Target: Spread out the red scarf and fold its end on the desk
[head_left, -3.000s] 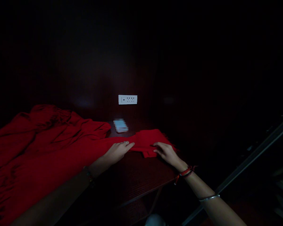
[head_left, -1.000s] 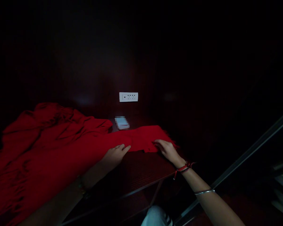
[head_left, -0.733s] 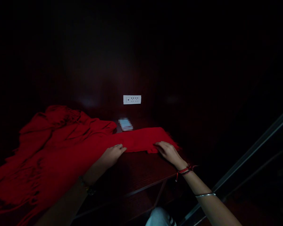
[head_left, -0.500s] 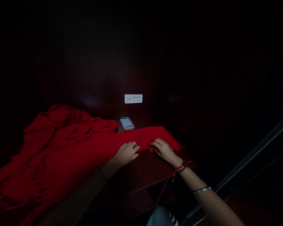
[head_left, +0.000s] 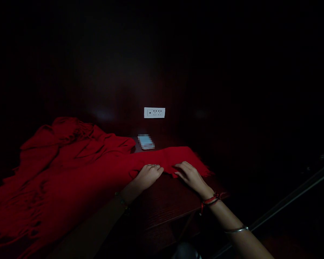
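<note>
A red fringed cloth [head_left: 97, 176] lies over a dark wooden surface, bunched at the left and narrowing to a flat strip at the right. My left hand [head_left: 149, 175] is closed on the strip's near edge, a ring on one finger. To its right, my right hand [head_left: 189, 174] rests at the same edge near the fringed end, fingers bent and slightly parted, with the thumb below them. Whether its fingertips pinch the cloth is hard to see.
Behind the strip lies a pale, pixelated flat object [head_left: 145, 141]. A white socket panel [head_left: 154, 112] is on the dark wall. The dark wooden surface [head_left: 164, 201] has its front edge below my hands. A metallic rail [head_left: 294, 196] slants at the right.
My left hand has closed at the cloth's near edge and moved slightly right. My right hand has shifted a little right and down. The view has also shifted slightly.
</note>
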`<state>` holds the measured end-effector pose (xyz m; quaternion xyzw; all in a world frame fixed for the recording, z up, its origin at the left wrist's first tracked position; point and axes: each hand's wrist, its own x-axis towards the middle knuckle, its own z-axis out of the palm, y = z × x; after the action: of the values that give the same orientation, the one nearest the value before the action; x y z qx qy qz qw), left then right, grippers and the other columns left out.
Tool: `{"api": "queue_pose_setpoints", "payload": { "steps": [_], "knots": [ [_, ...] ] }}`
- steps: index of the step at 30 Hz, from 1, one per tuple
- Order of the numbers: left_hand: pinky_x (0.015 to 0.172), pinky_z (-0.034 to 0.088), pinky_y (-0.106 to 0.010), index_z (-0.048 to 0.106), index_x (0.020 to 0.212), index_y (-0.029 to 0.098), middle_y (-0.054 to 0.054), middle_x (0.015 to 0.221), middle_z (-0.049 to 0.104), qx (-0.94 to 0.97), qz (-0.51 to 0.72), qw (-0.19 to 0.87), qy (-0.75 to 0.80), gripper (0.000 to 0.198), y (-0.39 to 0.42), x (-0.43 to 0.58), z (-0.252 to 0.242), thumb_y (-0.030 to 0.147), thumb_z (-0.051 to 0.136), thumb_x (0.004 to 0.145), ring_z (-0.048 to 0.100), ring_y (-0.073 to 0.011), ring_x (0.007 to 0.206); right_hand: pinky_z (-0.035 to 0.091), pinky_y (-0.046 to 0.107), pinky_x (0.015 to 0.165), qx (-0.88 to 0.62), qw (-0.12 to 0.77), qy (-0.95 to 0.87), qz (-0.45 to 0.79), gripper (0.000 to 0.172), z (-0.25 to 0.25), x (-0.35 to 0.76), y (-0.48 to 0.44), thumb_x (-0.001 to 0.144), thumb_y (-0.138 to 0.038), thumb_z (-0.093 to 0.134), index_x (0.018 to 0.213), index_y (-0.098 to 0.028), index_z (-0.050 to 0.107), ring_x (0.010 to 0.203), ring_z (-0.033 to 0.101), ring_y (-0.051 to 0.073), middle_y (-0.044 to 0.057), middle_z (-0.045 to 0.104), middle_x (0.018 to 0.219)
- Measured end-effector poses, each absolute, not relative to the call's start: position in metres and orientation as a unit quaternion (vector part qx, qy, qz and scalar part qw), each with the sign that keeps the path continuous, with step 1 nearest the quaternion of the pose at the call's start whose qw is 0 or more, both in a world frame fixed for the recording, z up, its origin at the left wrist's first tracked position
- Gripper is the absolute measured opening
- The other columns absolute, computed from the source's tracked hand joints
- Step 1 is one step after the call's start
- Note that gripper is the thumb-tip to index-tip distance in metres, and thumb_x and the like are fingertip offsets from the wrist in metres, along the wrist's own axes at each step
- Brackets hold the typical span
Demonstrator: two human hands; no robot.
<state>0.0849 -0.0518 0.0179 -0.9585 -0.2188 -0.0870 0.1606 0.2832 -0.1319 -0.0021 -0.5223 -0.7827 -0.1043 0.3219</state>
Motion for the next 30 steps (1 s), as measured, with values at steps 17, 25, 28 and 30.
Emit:
{"api": "queue_pose_setpoints", "payload": {
  "steps": [17, 25, 28, 30],
  "knots": [
    [0.059, 0.040, -0.027, 0.053, 0.093, 0.014, -0.007, 0.087, 0.063, -0.956, -0.076, 0.164, -0.229, 0.016, -0.053, 0.086, 0.016, 0.009, 0.043, 0.081, 0.060, -0.0186, 0.075, 0.040, 0.030, 0.068, -0.539, 0.253, -0.788, -0.158, 0.020, -0.003, 0.284, -0.134, 0.086, -0.014, 0.038, 0.091, -0.016, 0.057, 0.072, 0.049, 0.018, 0.007, 0.058, 0.078],
    [0.061, 0.041, -0.027, 0.054, 0.092, 0.014, -0.007, 0.084, 0.064, -0.954, -0.085, 0.148, -0.246, 0.018, -0.055, 0.088, 0.016, 0.008, 0.042, 0.079, 0.059, -0.0183, 0.076, 0.038, 0.030, 0.069, -0.541, 0.219, -0.788, -0.193, 0.016, -0.002, 0.275, -0.129, 0.084, -0.026, 0.046, 0.090, -0.017, 0.058, 0.077, 0.048, 0.018, 0.007, 0.057, 0.083],
    [0.060, 0.042, -0.027, 0.054, 0.091, 0.014, -0.007, 0.083, 0.063, -0.953, -0.087, 0.148, -0.249, 0.017, -0.054, 0.087, 0.017, 0.009, 0.041, 0.081, 0.059, -0.0187, 0.075, 0.037, 0.028, 0.065, -0.546, 0.241, -0.777, -0.199, 0.020, -0.003, 0.277, -0.129, 0.086, -0.024, 0.040, 0.082, -0.017, 0.059, 0.070, 0.047, 0.017, 0.006, 0.056, 0.074],
    [0.059, 0.041, -0.027, 0.054, 0.091, 0.014, -0.007, 0.084, 0.063, -0.953, -0.094, 0.149, -0.246, 0.018, -0.054, 0.087, 0.017, 0.009, 0.040, 0.082, 0.059, -0.0190, 0.076, 0.037, 0.027, 0.063, -0.547, 0.254, -0.773, -0.199, 0.021, -0.003, 0.278, -0.131, 0.087, -0.024, 0.039, 0.083, -0.017, 0.059, 0.067, 0.046, 0.016, 0.005, 0.055, 0.071]
  ]
}}
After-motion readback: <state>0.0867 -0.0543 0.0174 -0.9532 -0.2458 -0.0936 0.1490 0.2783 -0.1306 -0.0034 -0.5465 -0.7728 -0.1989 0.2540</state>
